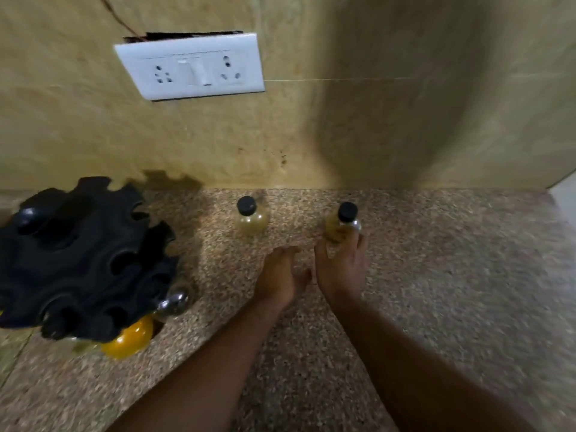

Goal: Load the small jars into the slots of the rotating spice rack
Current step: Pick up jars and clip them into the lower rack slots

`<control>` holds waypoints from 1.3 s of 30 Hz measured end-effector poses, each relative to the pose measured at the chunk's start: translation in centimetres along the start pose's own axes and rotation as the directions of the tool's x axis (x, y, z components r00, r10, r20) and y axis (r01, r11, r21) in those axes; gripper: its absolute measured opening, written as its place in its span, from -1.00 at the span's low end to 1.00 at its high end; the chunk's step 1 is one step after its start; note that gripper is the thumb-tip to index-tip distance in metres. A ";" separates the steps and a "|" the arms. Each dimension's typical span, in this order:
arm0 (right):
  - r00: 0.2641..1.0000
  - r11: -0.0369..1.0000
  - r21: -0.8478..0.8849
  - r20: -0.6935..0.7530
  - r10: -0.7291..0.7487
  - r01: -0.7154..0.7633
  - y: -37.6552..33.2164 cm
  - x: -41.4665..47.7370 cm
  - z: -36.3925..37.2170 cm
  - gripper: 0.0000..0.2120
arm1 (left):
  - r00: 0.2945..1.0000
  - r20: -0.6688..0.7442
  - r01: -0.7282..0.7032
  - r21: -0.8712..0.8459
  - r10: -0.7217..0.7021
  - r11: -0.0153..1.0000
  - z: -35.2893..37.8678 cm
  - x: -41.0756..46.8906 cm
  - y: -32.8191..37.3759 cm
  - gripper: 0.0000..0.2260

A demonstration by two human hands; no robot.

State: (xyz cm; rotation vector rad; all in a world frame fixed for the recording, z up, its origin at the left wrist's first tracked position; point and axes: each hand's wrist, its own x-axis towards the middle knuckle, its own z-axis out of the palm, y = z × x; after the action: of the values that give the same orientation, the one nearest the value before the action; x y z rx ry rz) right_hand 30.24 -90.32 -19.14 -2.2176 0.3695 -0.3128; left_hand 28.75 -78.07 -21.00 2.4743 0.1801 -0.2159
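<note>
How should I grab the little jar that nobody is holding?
Wrap a hand around the free jar at its round glass belly, coming from the front. It stands upright and alone on the counter, and its black cap is narrower.

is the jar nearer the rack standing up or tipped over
Upright. The free jar stands on the counter with its black cap on top, untouched. The right hand grips the other jar; the left hand is empty.

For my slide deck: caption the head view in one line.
Right hand grips one black-capped jar on the speckled counter; a second jar waits beside the black spice rack.
</note>
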 end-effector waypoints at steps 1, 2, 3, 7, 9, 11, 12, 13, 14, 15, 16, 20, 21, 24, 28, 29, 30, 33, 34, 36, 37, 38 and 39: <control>0.999 1.000 0.010 -0.046 -0.003 0.003 0.4 0.7 -0.3 -0.48 | 0.999 0.038 -0.023 0.072 0.021 0.997 0.1 0.5 0.6 -0.42; 0.996 1.000 0.016 -0.090 0.005 -0.004 0.9 1.5 -0.6 -0.47 | 0.995 0.083 -0.064 0.142 0.052 0.988 0.5 1.1 1.2 -0.36; 0.993 0.999 0.027 -0.120 0.020 -0.017 1.4 2.4 -0.8 -0.45 | 0.989 0.134 -0.087 0.202 0.061 0.975 0.7 1.8 1.8 -0.30; 0.994 0.997 0.050 -0.085 0.067 -0.063 2.3 5.2 -1.2 -0.24 | 0.951 0.308 -0.116 0.367 -0.003 0.923 1.0 4.0 3.3 -0.07; 0.998 0.998 0.039 -0.036 0.059 -0.058 2.6 6.2 -1.3 -0.19 | 0.931 0.362 -0.133 0.429 -0.035 0.894 1.4 4.6 3.4 0.02; 0.998 0.998 0.018 0.009 0.063 -0.063 3.2 7.3 -1.2 -0.19 | 0.923 0.380 -0.130 0.448 -0.057 0.885 1.7 5.1 3.2 0.06; 0.998 0.998 -0.005 0.031 0.058 -0.058 3.3 7.7 -1.1 -0.21 | 0.924 0.378 -0.127 0.449 -0.059 0.884 1.8 5.2 3.1 0.07; 0.998 0.999 -0.028 0.052 0.044 -0.043 3.5 8.0 -1.1 -0.24 | 0.924 0.378 -0.127 0.447 -0.058 0.885 1.8 5.2 3.1 0.07; 0.997 0.999 -0.043 0.074 0.026 -0.023 3.6 8.3 -1.0 -0.28 | 0.924 0.377 -0.129 0.445 -0.055 0.886 1.9 5.2 3.2 0.06; 0.995 0.999 -0.042 0.094 0.015 -0.011 3.7 8.5 -0.9 -0.33 | 0.925 0.375 -0.126 0.442 -0.056 0.888 1.9 5.1 3.2 0.05; 0.994 0.999 -0.034 0.106 0.012 -0.008 3.6 8.5 -0.8 -0.37 | 0.929 0.366 -0.120 0.436 -0.054 0.892 2.0 5.0 3.2 0.03; 0.998 1.000 -0.008 0.066 0.008 -0.008 2.9 7.3 -0.3 -0.46 | 0.949 0.315 -0.101 0.391 -0.030 0.915 2.5 4.2 3.1 -0.03; 0.998 1.000 -0.001 0.054 0.009 -0.009 2.7 6.9 -0.1 -0.46 | 0.954 0.298 -0.094 0.365 -0.021 0.926 2.7 4.0 3.0 -0.04; 0.999 1.000 -0.010 0.043 0.009 -0.009 1.8 5.4 0.0 -0.46 | 0.977 0.208 -0.099 0.280 0.040 0.955 3.3 3.5 2.0 -0.22; 0.997 1.000 -0.002 0.080 -0.016 0.016 0.3 3.2 -0.1 -0.45 | 0.948 -0.219 0.158 -0.313 -0.233 0.937 2.0 2.1 1.5 -0.69; 0.994 0.999 -0.004 0.096 -0.043 0.043 -0.1 2.7 0.0 -0.44 | 0.894 -0.248 0.220 -0.484 -0.374 0.847 1.1 1.7 1.6 -0.73; 0.990 0.997 -0.004 0.119 -0.074 0.075 -0.6 2.0 0.2 -0.44 | 0.836 -0.257 0.245 -0.614 -0.484 0.750 0.0 1.3 1.3 -0.76; 0.963 0.988 0.008 0.223 -0.152 0.154 -2.0 0.3 0.9 -0.47 | 0.718 -0.172 0.188 -0.885 -0.675 0.425 -2.9 0.1 -0.4 -0.85; 0.948 0.982 0.008 0.257 -0.186 0.190 -2.5 -0.3 1.1 -0.50 | 0.696 -0.120 0.160 -0.935 -0.708 0.316 -3.6 -0.2 -1.1 -0.79; 0.907 0.960 0.015 0.324 -0.269 0.280 -4.2 -1.8 1.8 -0.57 | 0.665 -0.019 0.084 -0.992 -0.747 0.100 -5.1 -1.4 -2.9 -0.63; 0.890 0.953 0.028 0.350 -0.292 0.301 -4.7 -2.2 2.0 -0.60 | 0.668 0.018 0.048 -0.999 -0.744 0.019 -5.4 -1.7 -3.6 -0.59; 0.869 0.945 0.044 0.381 -0.315 0.323 -5.3 -2.8 2.3 -0.61 | 0.671 0.031 -0.007 -0.999 -0.741 -0.048 -6.1 -2.2 -4.1 -0.58; 0.847 0.936 0.056 0.410 -0.338 0.346 -5.9 -3.4 2.7 -0.61 | 0.665 0.051 -0.054 -0.992 -0.745 -0.115 -6.7 -2.7 -4.8 -0.59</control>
State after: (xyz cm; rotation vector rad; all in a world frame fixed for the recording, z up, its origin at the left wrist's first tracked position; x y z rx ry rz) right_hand 28.98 -83.62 -16.42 -2.2906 -0.2620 -0.0159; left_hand 25.97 -70.41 -18.07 0.7455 0.9926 0.3838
